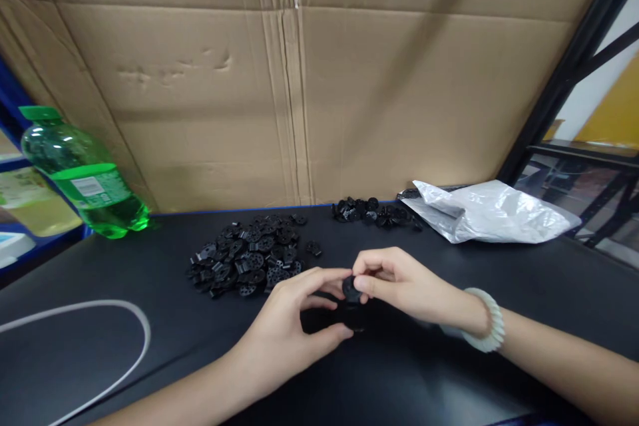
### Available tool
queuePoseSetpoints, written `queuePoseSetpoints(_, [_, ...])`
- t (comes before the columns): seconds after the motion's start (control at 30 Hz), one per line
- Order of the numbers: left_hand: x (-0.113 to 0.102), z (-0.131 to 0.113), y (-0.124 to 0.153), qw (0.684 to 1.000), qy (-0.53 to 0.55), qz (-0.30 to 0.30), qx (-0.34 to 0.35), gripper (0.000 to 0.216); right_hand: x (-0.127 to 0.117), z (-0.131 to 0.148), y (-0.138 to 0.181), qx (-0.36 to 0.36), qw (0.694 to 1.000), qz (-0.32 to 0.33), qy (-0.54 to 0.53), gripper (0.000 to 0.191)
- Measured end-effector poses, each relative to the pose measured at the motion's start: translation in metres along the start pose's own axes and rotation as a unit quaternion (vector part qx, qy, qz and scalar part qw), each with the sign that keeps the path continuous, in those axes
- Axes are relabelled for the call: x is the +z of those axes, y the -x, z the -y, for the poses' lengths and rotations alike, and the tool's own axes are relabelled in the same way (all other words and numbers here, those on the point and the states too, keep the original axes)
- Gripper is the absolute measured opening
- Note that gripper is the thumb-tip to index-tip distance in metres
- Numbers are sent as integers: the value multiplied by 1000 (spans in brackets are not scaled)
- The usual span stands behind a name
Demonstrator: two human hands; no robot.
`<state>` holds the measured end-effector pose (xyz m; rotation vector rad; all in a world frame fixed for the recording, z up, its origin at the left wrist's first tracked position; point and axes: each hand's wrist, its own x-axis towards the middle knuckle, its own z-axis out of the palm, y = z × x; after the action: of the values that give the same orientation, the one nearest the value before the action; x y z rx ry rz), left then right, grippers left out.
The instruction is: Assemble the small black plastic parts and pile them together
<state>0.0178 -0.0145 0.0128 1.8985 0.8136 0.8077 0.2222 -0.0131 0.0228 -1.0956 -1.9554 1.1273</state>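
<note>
Between finger and thumb, my right hand (387, 279) pinches a small round black plastic part (351, 289) above the black table. My left hand (309, 309) is beside it, thumb well apart from the fingers; its index fingertip reaches the part's upper edge. Whether that fingertip presses on the part I cannot make out. A large heap of similar black plastic parts (249, 256) lies just beyond my left hand, some with rows of small holes. One loose black part (313, 249) rests to the right of the heap.
A smaller pile of black pieces (372, 212) lies at the back, beside a silvery plastic bag (504, 213). A green bottle (90, 176) stands at the back left. A pale cable (142, 326) curves across the left. Cardboard (210, 100) walls off the back.
</note>
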Motion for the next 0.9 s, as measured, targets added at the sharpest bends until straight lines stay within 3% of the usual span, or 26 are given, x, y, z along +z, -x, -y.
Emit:
queuePoseSetpoints(0.2, [2,-3,-3,991,89,1,-103,52,5,-6,5,29,999,-20,7,14])
queuePoseSetpoints(0.3, [4,1,-4,980,139,-17,-139,41,8,-8,7,26,999,-20,-2,14])
queuePoseSetpoints(0.47, [4,4,-2,962,212,-37,-170,15,13,-6,11,9,999,1,-32,21])
queuePoseSetpoints(0.63, [4,-1,0,952,220,-76,-200,11,15,-3,14,15,999,23,-40,21])
queuePoseSetpoints(0.9, [3,-7,1,944,250,-42,-210,8,21,-2,18,-18,1000,4,-5,21])
